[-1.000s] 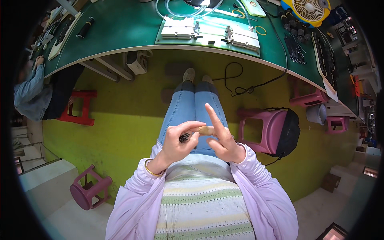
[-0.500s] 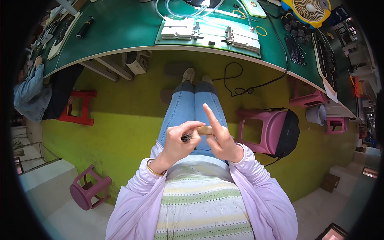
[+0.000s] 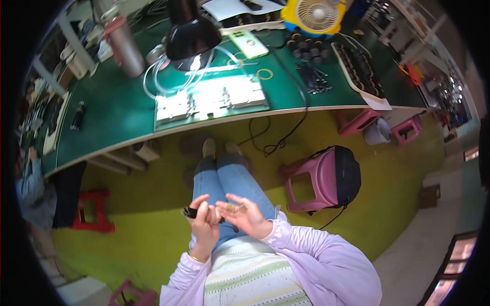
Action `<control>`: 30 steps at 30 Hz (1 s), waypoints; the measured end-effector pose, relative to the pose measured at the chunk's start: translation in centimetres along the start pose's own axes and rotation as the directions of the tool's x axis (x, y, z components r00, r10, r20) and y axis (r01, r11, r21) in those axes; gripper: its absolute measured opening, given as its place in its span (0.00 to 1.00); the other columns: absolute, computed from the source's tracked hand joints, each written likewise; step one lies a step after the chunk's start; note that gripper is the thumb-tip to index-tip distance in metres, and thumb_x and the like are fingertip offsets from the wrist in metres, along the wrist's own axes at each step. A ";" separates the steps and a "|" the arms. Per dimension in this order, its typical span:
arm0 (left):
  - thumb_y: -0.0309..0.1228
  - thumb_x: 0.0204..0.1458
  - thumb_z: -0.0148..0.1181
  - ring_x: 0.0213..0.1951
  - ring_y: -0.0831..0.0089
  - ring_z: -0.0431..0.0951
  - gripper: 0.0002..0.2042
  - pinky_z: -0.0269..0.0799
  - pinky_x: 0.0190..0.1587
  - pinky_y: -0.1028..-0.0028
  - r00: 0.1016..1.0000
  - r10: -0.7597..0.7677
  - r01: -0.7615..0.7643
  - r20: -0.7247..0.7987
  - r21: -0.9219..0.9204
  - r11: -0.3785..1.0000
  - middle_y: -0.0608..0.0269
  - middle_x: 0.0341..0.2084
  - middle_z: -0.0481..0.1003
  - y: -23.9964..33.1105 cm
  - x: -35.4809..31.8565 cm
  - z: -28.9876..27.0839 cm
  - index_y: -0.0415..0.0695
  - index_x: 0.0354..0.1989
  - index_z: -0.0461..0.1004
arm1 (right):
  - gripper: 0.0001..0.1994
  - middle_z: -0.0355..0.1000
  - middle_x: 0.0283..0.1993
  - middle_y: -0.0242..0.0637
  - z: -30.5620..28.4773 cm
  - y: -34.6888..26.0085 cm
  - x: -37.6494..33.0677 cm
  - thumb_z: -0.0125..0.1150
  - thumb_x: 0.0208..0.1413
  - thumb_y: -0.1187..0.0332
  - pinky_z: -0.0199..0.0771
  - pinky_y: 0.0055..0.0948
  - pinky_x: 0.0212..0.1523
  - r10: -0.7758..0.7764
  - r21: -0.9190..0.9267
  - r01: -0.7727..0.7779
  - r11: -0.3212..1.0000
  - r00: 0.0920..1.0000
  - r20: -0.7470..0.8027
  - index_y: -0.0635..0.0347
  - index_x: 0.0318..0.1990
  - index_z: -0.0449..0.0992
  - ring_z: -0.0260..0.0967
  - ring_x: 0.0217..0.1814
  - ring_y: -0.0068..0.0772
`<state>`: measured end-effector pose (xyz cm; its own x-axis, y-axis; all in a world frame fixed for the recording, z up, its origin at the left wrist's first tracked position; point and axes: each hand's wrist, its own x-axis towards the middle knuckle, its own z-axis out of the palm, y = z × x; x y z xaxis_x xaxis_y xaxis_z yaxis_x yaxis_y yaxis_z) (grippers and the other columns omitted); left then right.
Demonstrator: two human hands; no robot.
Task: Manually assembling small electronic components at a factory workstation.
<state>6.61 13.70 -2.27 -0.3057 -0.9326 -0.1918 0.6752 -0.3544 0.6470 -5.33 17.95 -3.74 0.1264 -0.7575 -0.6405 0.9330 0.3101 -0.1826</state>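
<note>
Both my hands are raised together over my lap. My left hand (image 3: 204, 224) is closed around a small black bundle (image 3: 189, 212), whose dark end sticks out on the left side of the fist; its exact kind is too small to tell. Beside it, my right hand (image 3: 250, 219) has its fingers stretched out toward the left, the tips close to or touching the left fingers. A tan band-like piece (image 3: 232, 208) sits on one of the right fingers, and the palm looks bare of anything else.
Ahead is a green-topped bench (image 3: 117, 104) with a brightly lit fixture (image 3: 212, 102), a black lamp (image 3: 191, 38), a phone (image 3: 248, 44), black cable bundles (image 3: 312, 76) and a yellow fan (image 3: 316, 14). A pink stool (image 3: 321, 178) with a black bag (image 3: 348, 176) stands right. Another person's sleeve (image 3: 31, 188) shows left.
The view has tilted up and turned right, showing more bench. My right hand has gone from a raised index finger at the tan piece to outstretched fingers; my left still grips the black bundle.
</note>
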 end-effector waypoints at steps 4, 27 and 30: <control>0.26 0.52 0.42 0.09 0.85 0.44 0.07 0.43 0.13 0.80 0.991 -0.097 0.112 -0.093 0.169 0.979 0.74 0.06 0.49 -4.1 -1.3 0.5 0.38 0.31 0.68 | 0.15 0.66 0.44 0.44 -2.5 2.0 2.3 0.36 0.53 0.66 0.59 0.27 0.52 0.057 0.054 -0.061 0.997 0.995 0.079 0.65 0.44 0.62 0.63 0.47 0.32; 0.29 0.52 0.43 0.08 0.84 0.43 0.09 0.41 0.12 0.81 0.823 -0.527 0.542 -0.212 0.014 0.840 0.76 0.06 0.45 -3.7 0.5 -6.4 0.36 0.36 0.65 | 0.07 0.72 0.32 0.39 4.7 -39.6 1.2 0.56 0.41 0.64 0.63 0.38 0.41 -0.927 -0.904 -0.224 -0.366 0.173 0.332 0.53 0.27 0.76 0.67 0.36 0.42; 0.29 0.52 0.43 0.08 0.85 0.43 0.09 0.41 0.12 0.81 0.816 -0.533 0.551 -0.226 0.023 0.834 0.76 0.06 0.45 -3.6 0.2 -6.2 0.36 0.35 0.65 | 0.08 0.72 0.31 0.39 4.8 -39.0 1.4 0.57 0.40 0.61 0.66 0.36 0.38 -0.933 -0.876 -0.329 -0.353 0.196 0.302 0.52 0.27 0.77 0.68 0.38 0.41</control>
<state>8.30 14.36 -9.16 -0.4574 -0.5872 -0.6679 0.3788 -0.8081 0.4511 -39.92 2.01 6.07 -0.7438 -0.6112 0.2705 -0.6659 0.6428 -0.3786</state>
